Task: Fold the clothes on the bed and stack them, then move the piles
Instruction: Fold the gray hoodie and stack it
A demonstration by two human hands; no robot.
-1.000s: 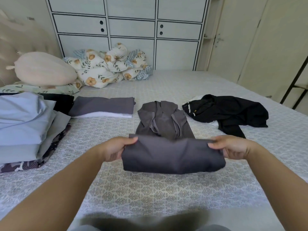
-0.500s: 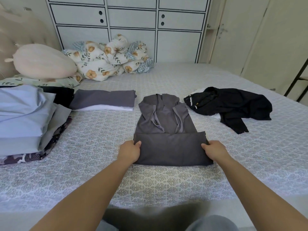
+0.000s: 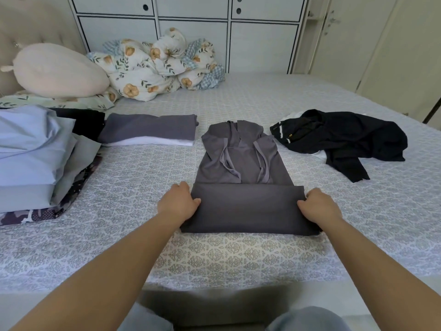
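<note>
— Down onto the bed (image 3: 238, 254) has gone the lower fold of the grey garment (image 3: 241, 163); a second ago both hands held that doubled band lifted above the cover, and now it lies flat across the garment's near end.

— And the hands?

— The left hand (image 3: 177, 206) sits at the band's left edge, the right hand (image 3: 318, 207) at its right edge. Each has its fingers curled over the cloth, thumb on top, pinching the fold's end. Neither has let go.

— So where does that leave the folding?

— One fold laid, I'd judge. The upper part, with its neckline and straps, is uncovered and points away from the person, so another fold upward looks likely before it's compact enough to stack.

— What's waiting?

— The black garment (image 3: 346, 139) lies crumpled to the right, unfolded, well apart from the grey one. To the left, a folded grey-and-white stack (image 3: 150, 130) sits near a taller pile of pale blue clothes (image 3: 35, 158) at the bed's left side.

— Any risk?

— The fabric looks soft and slippery; the straps could bunch inside the next fold.
</note>
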